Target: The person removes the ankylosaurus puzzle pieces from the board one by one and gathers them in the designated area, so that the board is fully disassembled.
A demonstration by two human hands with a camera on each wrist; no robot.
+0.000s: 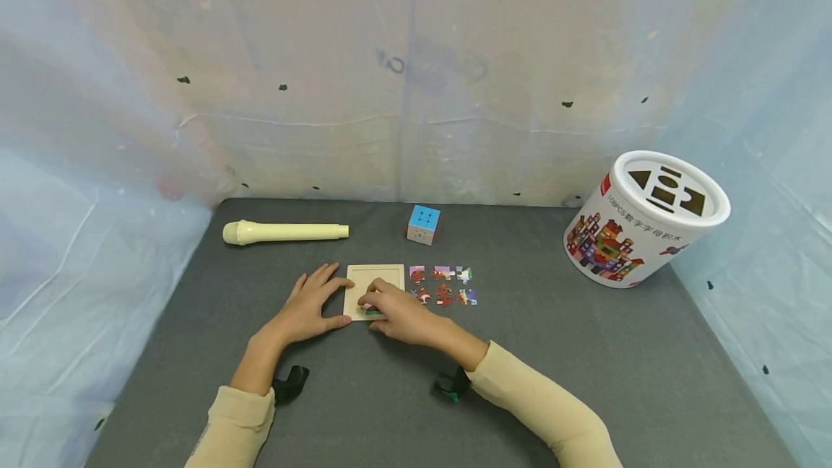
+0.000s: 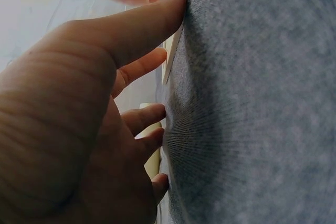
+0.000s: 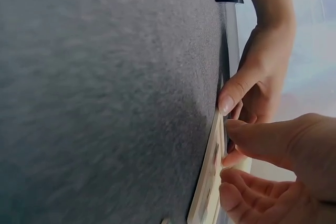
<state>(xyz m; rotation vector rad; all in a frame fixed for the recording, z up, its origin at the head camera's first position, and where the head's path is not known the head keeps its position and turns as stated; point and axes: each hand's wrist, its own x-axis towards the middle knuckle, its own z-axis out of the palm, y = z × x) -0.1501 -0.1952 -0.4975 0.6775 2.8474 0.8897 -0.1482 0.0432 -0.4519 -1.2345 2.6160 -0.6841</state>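
A light wooden puzzle tray (image 1: 375,270) lies flat on the dark table, with a colourful jigsaw piece (image 1: 372,311) in its lower part. My left hand (image 1: 308,307) rests at the tray's left side, fingers spread, the thumb and index fingertip touching its edge. My right hand (image 1: 404,314) reaches over the tray from the right, its bent fingertips at the jigsaw piece and partly hiding it. The right wrist view shows a gap between my right thumb (image 3: 257,139) and fingers, with nothing visibly pinched there. Several loose jigsaw pieces (image 1: 444,295) lie in two rows right of the tray.
A pale yellow toy microphone (image 1: 289,232) lies at the back left. Behind the loose pieces stands a puzzle cube (image 1: 422,224) with a blue top. At the right is a large white block bucket (image 1: 640,226) with a shape-hole lid. Pale sheeting (image 1: 416,92) surrounds the table.
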